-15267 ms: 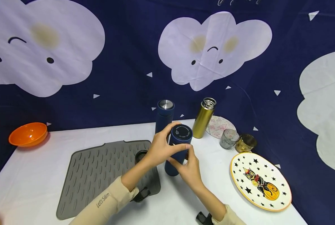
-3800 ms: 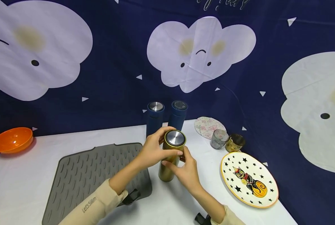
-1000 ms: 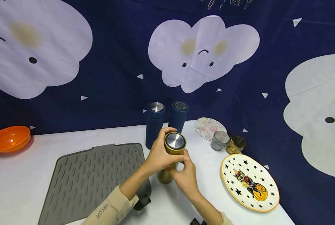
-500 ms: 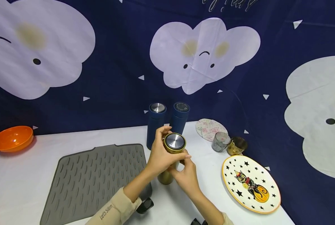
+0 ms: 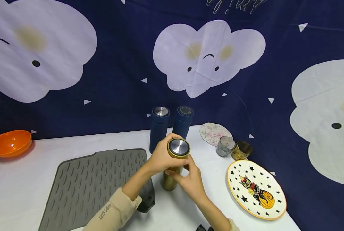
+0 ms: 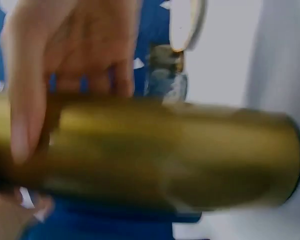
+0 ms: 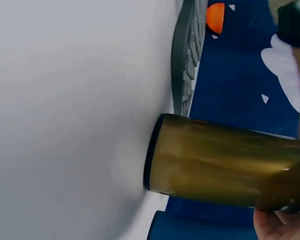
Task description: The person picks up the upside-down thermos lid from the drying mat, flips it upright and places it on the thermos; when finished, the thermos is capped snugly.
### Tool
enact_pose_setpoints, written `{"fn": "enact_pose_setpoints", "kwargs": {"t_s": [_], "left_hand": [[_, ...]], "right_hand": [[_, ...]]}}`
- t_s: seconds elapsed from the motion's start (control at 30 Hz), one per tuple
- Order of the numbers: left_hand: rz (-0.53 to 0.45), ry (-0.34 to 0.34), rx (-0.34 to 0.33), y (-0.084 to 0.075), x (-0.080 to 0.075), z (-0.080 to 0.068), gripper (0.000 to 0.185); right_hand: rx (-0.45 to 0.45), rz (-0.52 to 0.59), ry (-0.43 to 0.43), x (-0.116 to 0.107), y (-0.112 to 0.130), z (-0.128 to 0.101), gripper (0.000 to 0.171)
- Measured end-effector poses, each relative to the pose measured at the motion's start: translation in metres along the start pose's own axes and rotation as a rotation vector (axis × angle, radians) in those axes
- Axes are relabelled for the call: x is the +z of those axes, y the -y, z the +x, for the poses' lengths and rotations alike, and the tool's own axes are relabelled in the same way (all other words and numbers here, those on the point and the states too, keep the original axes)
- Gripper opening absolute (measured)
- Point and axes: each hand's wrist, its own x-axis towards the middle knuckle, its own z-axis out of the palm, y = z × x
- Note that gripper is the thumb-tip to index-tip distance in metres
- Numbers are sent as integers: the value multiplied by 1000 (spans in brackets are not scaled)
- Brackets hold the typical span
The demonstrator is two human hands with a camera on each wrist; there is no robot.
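Lid on the gold flask (image 5: 170, 179) keeps getting twisted

Left hand (image 5: 160, 158) has re-wrapped round the steel-topped lid (image 5: 179, 148) since a moment ago; right hand (image 5: 190, 182) still grips the body at frame centre, looks nearly tightened.

Since 15.3 s ago the hands swapped the blue flask (image 5: 183, 123) for the gold flask (image 5: 172, 173), now capped.

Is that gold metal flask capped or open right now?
Capped: a silver-topped lid sits on the gold metal flask, gripped by the left hand.
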Motion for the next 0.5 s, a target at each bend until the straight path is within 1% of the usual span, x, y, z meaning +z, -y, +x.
{"fn": "enact_pose_setpoints", "kwargs": {"t_s": [0.07,0.1,0.13,0.17,0.2,0.23,0.27,0.33,0.37,0.4,0.43,0.47,0.5], "left_hand": [[-127,169,31,4,-12,4,61],[-196,254,31,6,-17,6,64],[-246,318,19,7,-22,7,71],[-272,360,12,8,-25,6,79],[-286,367,5,8,-27,5,86],[-273,342,2,8,-26,4,92],[-244,293,-2,7,-24,2,96],[-130,144,-1,5,-15,-2,103],[-74,67,1,3,-10,-3,104],[-17,-1,6,2,-6,-4,101],[16,-42,10,1,-3,-3,95],[20,-55,7,1,-1,-3,86],[2,-44,8,0,-1,-2,78]], "right_hand": [[13,2,20,1,0,0,61],[14,10,31,1,1,0,60],[15,14,42,1,0,0,59],[23,16,46,1,0,0,59],[23,16,46,0,0,0,59],[27,24,49,0,-1,1,61],[24,33,52,0,-1,2,61],[21,47,53,-1,-2,4,64],[17,50,52,-1,-3,4,65],[12,52,57,-1,-3,5,67],[9,55,62,-2,-3,6,69],[8,55,65,-2,-3,6,70],[10,57,67,-2,-3,6,71]]}}
